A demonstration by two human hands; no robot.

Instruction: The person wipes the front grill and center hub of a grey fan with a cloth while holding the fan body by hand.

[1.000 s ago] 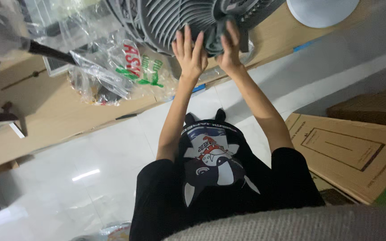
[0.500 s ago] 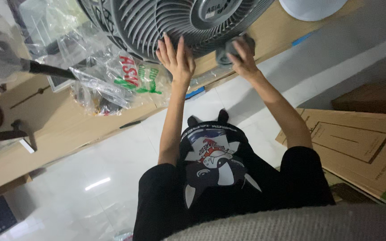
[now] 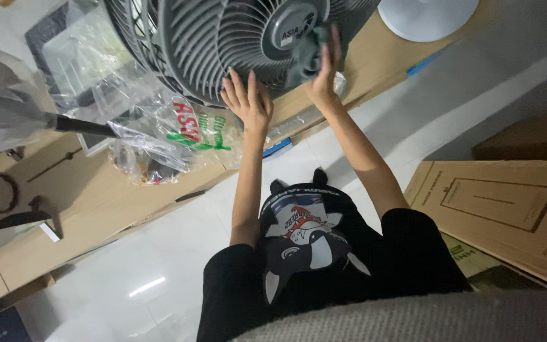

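Right hand [image 3: 324, 73] presses grey cloth [image 3: 308, 54] just right of fan grille [image 3: 223, 38] hub; left hand [image 3: 248, 101] flat, fingers spread, lower on grille.

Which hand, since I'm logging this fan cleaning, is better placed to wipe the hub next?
Right, probably. The right hand already presses a grey cloth against the hub, while the left hand lies flat and bare on the grille.
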